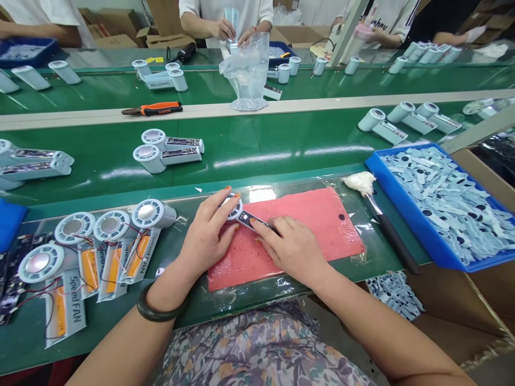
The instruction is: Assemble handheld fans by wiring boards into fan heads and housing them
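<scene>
A fan [246, 217] lies at the far left corner of a red mat [317, 214] on the green counter [179, 236], its long axis slanting from that corner in toward the mat's middle. Neither hand is nearer: both touch it. A worker's left hand [209, 230] cups the round head between thumb and fingers; the right hand [292, 246] rests close-set fingers on the handle, gripping or merely pressing, this onlooker cannot tell. The head is pale and ringed; the handle, face up, shows a dark strip with light specks.
</scene>
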Demonstrator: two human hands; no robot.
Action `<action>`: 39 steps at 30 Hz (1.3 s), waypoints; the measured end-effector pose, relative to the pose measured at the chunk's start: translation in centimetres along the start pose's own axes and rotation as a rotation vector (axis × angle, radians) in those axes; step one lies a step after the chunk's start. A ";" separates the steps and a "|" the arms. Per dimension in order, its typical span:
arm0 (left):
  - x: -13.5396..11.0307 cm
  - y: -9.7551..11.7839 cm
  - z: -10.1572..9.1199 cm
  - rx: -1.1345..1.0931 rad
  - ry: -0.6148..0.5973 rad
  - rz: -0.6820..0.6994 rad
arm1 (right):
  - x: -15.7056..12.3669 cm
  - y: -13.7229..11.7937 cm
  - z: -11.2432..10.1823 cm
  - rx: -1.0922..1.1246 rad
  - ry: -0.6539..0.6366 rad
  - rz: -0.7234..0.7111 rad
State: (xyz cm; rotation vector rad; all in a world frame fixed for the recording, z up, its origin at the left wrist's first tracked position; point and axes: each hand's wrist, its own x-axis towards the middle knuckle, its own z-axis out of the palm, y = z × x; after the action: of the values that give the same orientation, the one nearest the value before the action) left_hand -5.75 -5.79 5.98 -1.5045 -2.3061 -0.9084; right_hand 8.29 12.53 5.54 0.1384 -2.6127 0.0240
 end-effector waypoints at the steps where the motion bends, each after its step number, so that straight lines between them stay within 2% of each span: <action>1: 0.0 0.0 0.0 -0.002 -0.001 -0.001 | 0.0 0.0 0.0 0.000 0.007 0.000; 26: 0.0 -0.1 0.1 0.013 0.018 0.014 | 0.2 -0.1 -0.1 0.028 0.004 0.003; 39: -0.1 -0.4 0.3 0.012 0.032 0.016 | 0.1 -0.3 0.2 0.001 -0.066 0.043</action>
State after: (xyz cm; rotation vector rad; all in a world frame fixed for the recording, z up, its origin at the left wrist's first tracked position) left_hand -6.01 -5.79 5.56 -1.4905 -2.2705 -0.9066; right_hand 8.13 12.25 5.41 0.0851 -2.6810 0.0366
